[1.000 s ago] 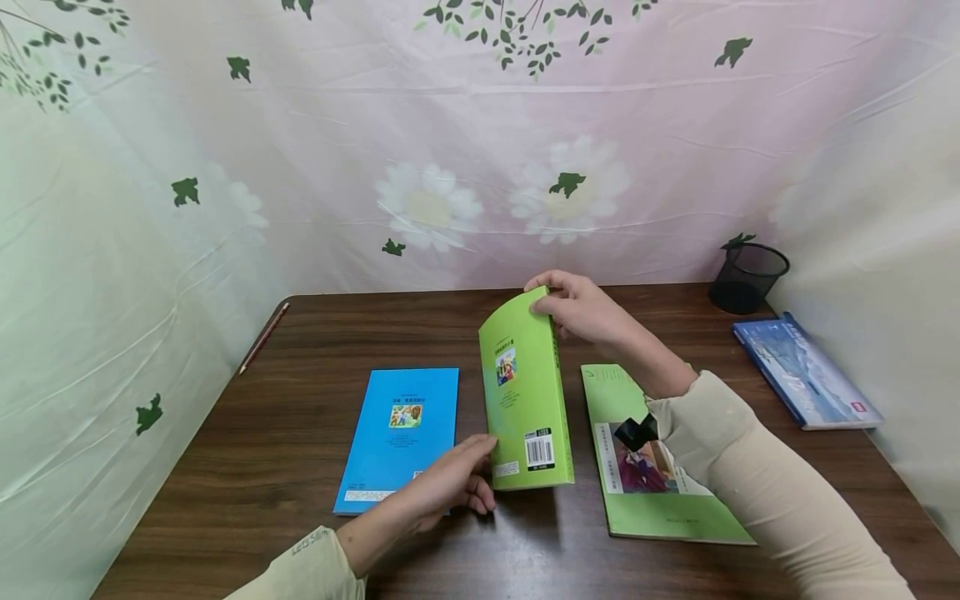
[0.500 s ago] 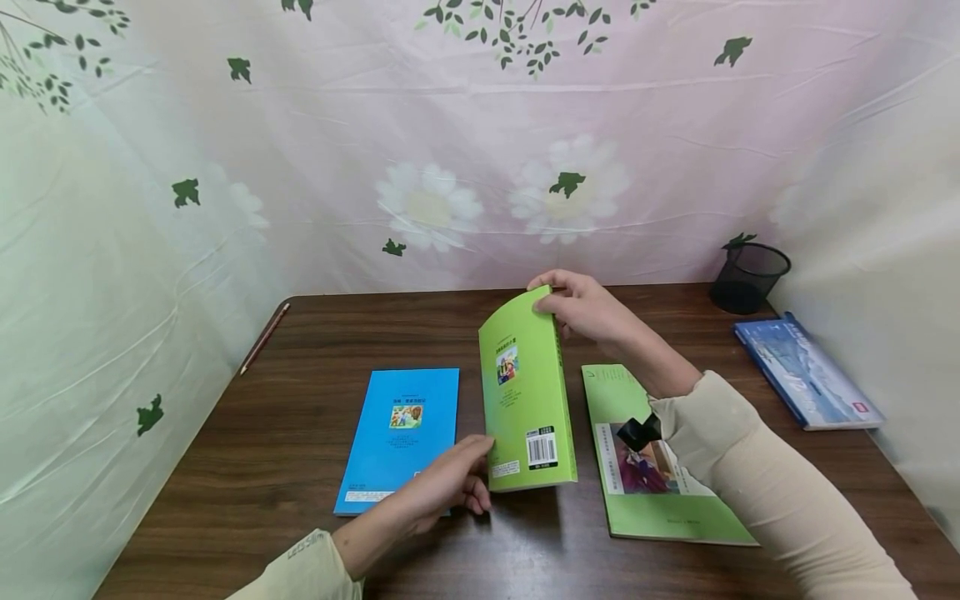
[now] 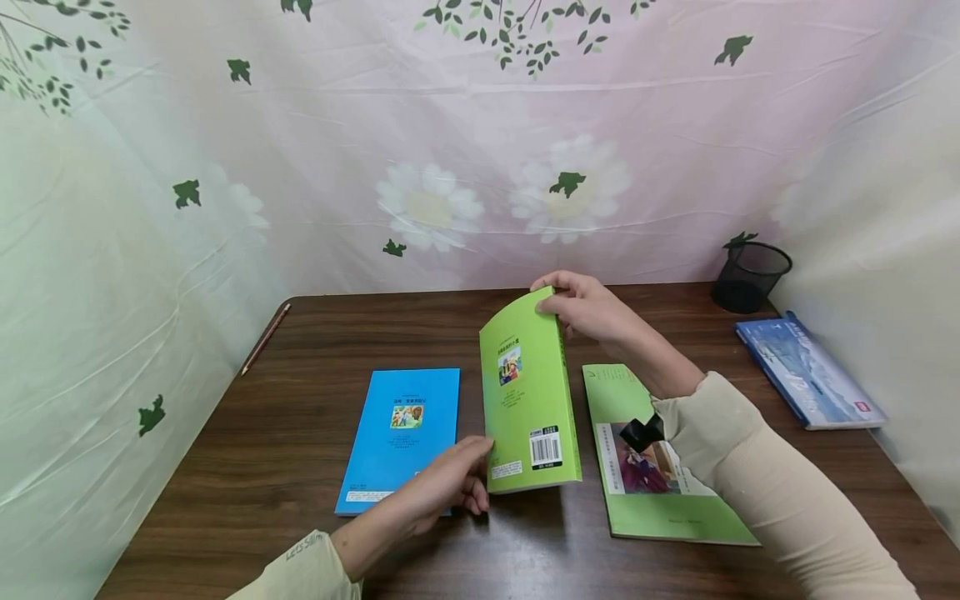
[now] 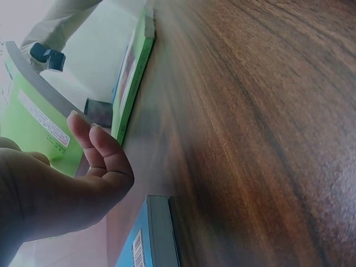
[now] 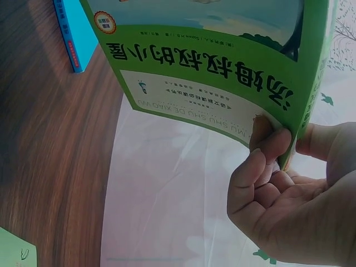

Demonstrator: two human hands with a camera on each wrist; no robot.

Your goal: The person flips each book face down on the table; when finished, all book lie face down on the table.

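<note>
A bright green paperback book [image 3: 525, 400] stands tilted above the table, its back cover with a barcode toward the head camera. My right hand [image 3: 588, 312] pinches its top corner by the spine; in the right wrist view the thumb lies on one side and curled fingers on the front cover [image 5: 194, 72]. My left hand [image 3: 442, 483] pinches the lower left edge of that book; its other fingers [image 4: 108, 150] are curled beneath, and part of the grip is hidden. A blue book [image 3: 405, 425] lies flat beside the left hand. Under the right forearm lies another green book [image 3: 675, 508], partly covered.
A blue-and-white book [image 3: 810, 371] lies at the right edge of the dark wooden table [image 3: 322, 342]. Behind it stands a black mesh pen holder [image 3: 742, 287]. A pencil [image 3: 266, 337] lies along the left edge. Patterned curtains [image 3: 480, 167] enclose the back and sides.
The held green book has shifted very slightly to the right at its lower end, with the right hand following. The left hand has hardly moved; the other books lie as before.
</note>
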